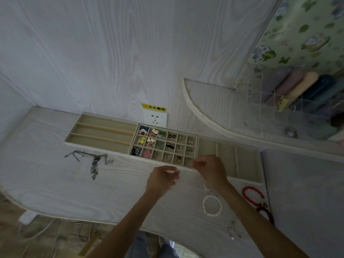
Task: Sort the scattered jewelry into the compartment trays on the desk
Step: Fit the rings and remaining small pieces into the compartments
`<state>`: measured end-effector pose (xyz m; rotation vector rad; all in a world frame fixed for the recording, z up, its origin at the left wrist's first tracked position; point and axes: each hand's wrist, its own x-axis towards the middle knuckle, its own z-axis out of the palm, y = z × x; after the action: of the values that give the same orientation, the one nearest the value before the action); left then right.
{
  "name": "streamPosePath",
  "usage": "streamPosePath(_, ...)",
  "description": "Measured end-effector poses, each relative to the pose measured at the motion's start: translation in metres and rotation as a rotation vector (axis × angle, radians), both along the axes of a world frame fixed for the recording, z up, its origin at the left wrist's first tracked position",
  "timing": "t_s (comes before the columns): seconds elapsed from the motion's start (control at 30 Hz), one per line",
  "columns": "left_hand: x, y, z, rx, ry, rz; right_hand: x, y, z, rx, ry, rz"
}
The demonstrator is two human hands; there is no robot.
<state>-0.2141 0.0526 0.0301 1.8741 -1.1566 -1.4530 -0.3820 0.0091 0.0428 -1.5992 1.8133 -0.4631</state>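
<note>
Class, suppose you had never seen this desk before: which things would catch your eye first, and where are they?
Probably the middle tray against the wall, its small compartments full of colourful pieces. Just in front of it, the left hand and right hand stretch a pale strand between them. A red bracelet lies at the desk's right edge.

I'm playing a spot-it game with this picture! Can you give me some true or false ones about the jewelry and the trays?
1. The round white pearl bracelet lies on the desk. True.
2. The left beige tray with long slots is full of rings. False: its slots look bare.
3. The red bead bracelet lies right of the pearl bracelet. True.
4. The dark tangled chains sit inside the middle grid tray. False: they lie on the desk, left of it.
5. Both hands, left and right, pinch a thin pale strand between them. True.
</note>
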Motion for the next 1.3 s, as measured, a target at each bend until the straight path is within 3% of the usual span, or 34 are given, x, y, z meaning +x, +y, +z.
streamPosePath(0.13,0.026,0.009,-0.01,0.002,-0.25,-0.052,0.007,-0.008,-0.011,-0.093,0.117,-0.004)
streamPosePath(0.3,0.04,0.012,-0.018,0.058,-0.329,-0.055,0.018,-0.008,-0.024,-0.19,0.181,0.065)
streamPosePath(0.63,0.046,0.016,-0.03,0.066,-0.327,-0.116,0.022,-0.013,-0.038,-0.255,0.285,0.067)
streamPosePath(1.03,0.048,0.015,-0.035,0.019,-0.325,-0.163,0.01,-0.01,-0.019,-0.35,0.173,0.081)
streamPosePath(1.13,0.046,0.015,-0.034,-0.013,-0.313,-0.187,0.008,0.004,-0.008,-0.378,0.083,0.226)
streamPosePath(1.3,0.036,0.019,-0.033,-0.078,-0.418,-0.25,0.021,0.029,-0.01,-0.13,0.165,0.53)
